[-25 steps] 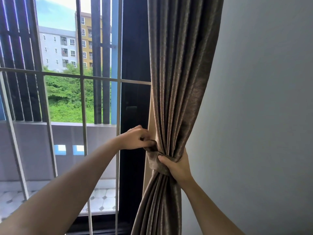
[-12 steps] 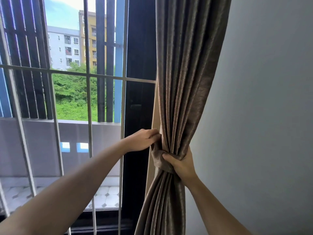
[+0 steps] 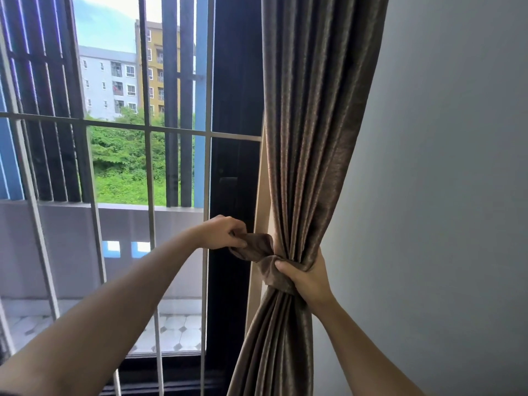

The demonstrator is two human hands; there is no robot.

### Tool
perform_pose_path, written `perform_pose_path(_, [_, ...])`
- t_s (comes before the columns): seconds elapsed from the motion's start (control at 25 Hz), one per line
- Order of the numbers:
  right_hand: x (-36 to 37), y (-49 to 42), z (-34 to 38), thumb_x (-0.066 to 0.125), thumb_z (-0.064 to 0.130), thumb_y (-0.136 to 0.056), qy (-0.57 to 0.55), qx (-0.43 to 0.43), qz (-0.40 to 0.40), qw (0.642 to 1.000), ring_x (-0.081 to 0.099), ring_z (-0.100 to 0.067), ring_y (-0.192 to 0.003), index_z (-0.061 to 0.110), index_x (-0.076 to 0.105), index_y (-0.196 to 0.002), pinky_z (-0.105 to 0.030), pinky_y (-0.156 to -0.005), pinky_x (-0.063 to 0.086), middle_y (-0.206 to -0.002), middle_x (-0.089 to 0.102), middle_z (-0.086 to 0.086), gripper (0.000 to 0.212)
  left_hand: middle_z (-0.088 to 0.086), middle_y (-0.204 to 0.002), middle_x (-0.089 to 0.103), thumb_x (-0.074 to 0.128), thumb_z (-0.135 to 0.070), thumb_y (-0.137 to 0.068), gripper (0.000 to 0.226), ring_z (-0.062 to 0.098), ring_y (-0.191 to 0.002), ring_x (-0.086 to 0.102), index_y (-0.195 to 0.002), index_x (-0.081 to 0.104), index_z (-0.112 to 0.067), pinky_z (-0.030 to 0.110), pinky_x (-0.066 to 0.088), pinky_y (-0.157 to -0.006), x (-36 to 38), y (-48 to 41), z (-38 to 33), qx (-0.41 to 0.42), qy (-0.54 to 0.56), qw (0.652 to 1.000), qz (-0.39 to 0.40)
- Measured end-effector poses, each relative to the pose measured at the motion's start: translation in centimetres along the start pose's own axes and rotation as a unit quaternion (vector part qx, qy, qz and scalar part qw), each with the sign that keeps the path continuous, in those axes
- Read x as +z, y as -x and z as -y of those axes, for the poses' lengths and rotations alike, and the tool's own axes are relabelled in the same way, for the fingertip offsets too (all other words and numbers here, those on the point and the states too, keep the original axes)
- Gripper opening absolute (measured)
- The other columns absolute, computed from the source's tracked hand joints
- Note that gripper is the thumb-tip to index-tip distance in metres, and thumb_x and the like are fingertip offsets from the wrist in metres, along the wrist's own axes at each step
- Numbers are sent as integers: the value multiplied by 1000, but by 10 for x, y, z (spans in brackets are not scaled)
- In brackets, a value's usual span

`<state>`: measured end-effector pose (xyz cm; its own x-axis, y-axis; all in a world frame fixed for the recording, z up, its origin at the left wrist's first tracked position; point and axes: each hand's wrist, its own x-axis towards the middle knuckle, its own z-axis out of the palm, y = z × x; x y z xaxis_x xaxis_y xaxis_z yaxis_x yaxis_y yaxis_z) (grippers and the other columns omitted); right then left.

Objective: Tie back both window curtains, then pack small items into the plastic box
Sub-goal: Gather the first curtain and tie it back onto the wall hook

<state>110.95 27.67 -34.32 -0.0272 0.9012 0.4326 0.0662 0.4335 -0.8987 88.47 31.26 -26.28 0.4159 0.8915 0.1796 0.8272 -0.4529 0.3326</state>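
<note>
- Right hand (image 3: 305, 278) is clamped around the waist of the curtain (image 3: 308, 138), fingers curled tight over the bunched folds, thumb pressing on the tie band (image 3: 271, 274) where it wraps the fabric.
- Left hand (image 3: 223, 232) is just to the left of that, fingertips pinching the loose end of the same band, which sticks out sideways from the curtain toward it.
- The band looks like the same brown cloth as the curtain, and it's bunched up between the two hands. Can't tell if there's an actual knot in it.
- The curtain hangs at the right edge of the window, right up against the grey wall (image 3: 443, 195). It's squeezed narrow where the hands are and fans out above and below.
- Just left of it there's the dark window frame (image 3: 237, 110), then pale metal bars (image 3: 148, 172) across the glass.
- Farther out: a balcony with a tiled floor (image 3: 177, 332), green bushes (image 3: 125, 167), and a couple of apartment blocks (image 3: 111, 81) in the distance.
</note>
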Motion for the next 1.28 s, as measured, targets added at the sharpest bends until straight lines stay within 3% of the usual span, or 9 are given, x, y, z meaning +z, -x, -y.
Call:
perform_pose_path(0.12, [1,-1,-1,80,35,-55,0,8,6,1000,61,-16,-111,21,48,-127,-46,-99,49,-121,61,0,80,1,-80,58,44,-20,-97,7,18,-76,56,-95,50,-22,27,47,-69,18,0,-6,-39,269,961,-56])
perform_pose_path(0.2, [4,-1,0,80,33,-55,-1,6,6,1000,60,-16,-111,20,48,-127,-45,-99,49,-121,61,0,80,10,-84,58,37,-16,-100,10,23,-78,58,-103,46,-16,41,53,-75,30,-2,-22,-60,499,862,-69])
perform_pose_path(0.28, [3,-2,0,80,31,-56,3,4,1,1000,61,-16,-110,18,49,-126,-43,-98,50,-119,62,-1,78,12,-80,60,39,-14,-100,11,24,-68,59,-103,49,-14,38,56,-64,32,-3,-33,-98,589,797,-96])
perform_pose_path(0.36, [0,-3,0,81,30,-56,1,7,-4,1000,61,-16,-109,17,49,-126,-43,-98,50,-119,62,-2,78,10,-74,60,55,-17,-93,5,19,-58,55,-97,57,-16,25,49,-49,18,-2,-27,-135,499,848,-115])
perform_pose_path(0.48, [-2,-3,1,80,37,-51,-4,13,-7,1000,61,-16,-109,17,48,-127,-41,-98,50,-119,62,-1,84,5,-82,69,76,-27,-74,27,16,-70,62,-97,66,-17,22,50,-61,-14,7,-5,-99,210,972,-40])
perform_pose_path(0.68, [3,0,2,80,36,-53,7,6,2,1000,61,-16,-110,17,49,-127,-41,-99,49,-120,62,-2,83,-11,-59,48,63,-37,-86,24,4,-52,45,-75,56,-18,13,32,-48,-21,25,15,-3,-82,994,-77])
perform_pose_path(0.92, [-4,9,8,80,33,-52,11,4,28,1000,62,-16,-108,16,47,-127,-36,-95,52,-119,61,-3,84,-13,-63,51,62,-20,-89,26,1,-64,54,-70,45,-24,14,40,-54,65,80,28,40,33,987,-150])
perform_pose_path(1.08, [-2,23,11,85,22,-55,35,-14,55,998,64,-12,-104,14,47,-126,-27,-88,54,-115,64,-2,81,-6,-67,52,61,1,-79,33,8,-59,50,-74,41,-24,13,37,-51,72,93,6,-35,120,975,-185])
perform_pose_path(1.28, [0,33,20,80,-4,-64,38,-37,55,997,66,-4,-94,12,42,-125,-13,-75,52,-107,63,1,73,-5,-77,63,60,-30,-78,18,12,-71,58,-95,57,-24,25,45,-63,64,89,-26,-83,273,944,-164])
